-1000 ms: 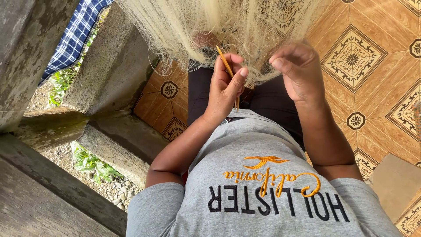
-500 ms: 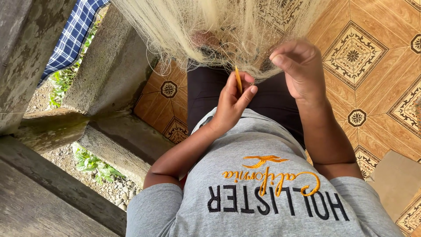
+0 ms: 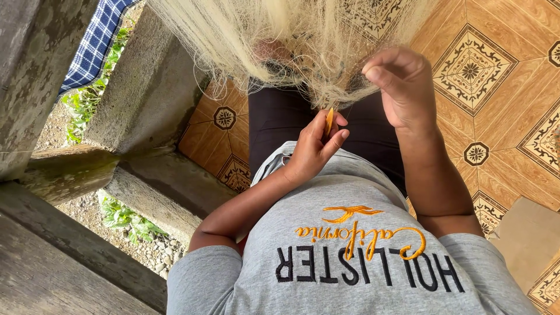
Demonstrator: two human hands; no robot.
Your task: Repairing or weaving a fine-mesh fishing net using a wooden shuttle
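**Pale netting being worked with a small yellow needle**

Pale, thread-fine netting [image 3: 291, 41] is hanging down from the far side of the scene and is falling over the person's lap, in front of the dark trousers [image 3: 280, 116]. The left hand [image 3: 315, 149] is gripping a slim yellow netting needle [image 3: 329, 121] between thumb and fingers, with the tip pointing up into the lower edge of the mesh. The right hand [image 3: 402, 87] is lifted a little farther and to the right, with the fingers curled closed and pinching a bunch of the strands (the exact strand is too fine to tell).

To do this step well, I think the right hand should be keeping the mesh tight and spread, so that one opening is standing clear for the needle. The left hand should be guiding the tip slowly, because loose threads are lying all around it and can catch easily.

Patterned orange tiles [image 3: 496, 70] are covering the floor on the right. On the left, a grey concrete ledge [image 3: 146, 99] is standing beside a strip of gravel with green plants [image 3: 122, 216], and a blue checked cloth [image 3: 96, 41] is hanging at the far left.
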